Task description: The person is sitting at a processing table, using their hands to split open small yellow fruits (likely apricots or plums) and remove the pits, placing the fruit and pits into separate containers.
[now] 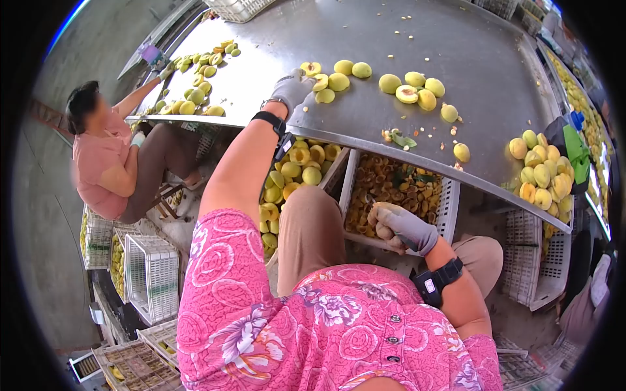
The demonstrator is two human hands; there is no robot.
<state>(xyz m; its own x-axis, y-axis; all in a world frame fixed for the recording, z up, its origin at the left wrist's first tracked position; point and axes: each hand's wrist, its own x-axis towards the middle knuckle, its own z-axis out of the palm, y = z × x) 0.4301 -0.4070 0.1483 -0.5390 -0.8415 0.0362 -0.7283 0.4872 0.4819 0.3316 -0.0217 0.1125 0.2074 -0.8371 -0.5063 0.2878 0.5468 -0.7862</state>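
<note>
On the near edge of the metal table (365, 58), my left hand (292, 90), in a grey glove, curls its fingers at a cut yellow fruit half (320, 82). Another half (311, 68) and several whole yellow-green stone fruits (338, 81) lie close around it. Below the table edge, my right hand (404, 227), gloved too, is closed in a fist in front of a white crate (450, 207) of brown pits and scraps (391, 189). What this fist holds is hidden by the fingers. More fruits (414, 90) lie further right, one showing its pit.
Under the table at the left is a container of fruit halves (300, 156). A fruit pile (542, 171) sits at the right table corner beside a green item (577, 150). At the left, another person (107, 156) sits reaching toward fruits. White crates (151, 277) stand behind that person.
</note>
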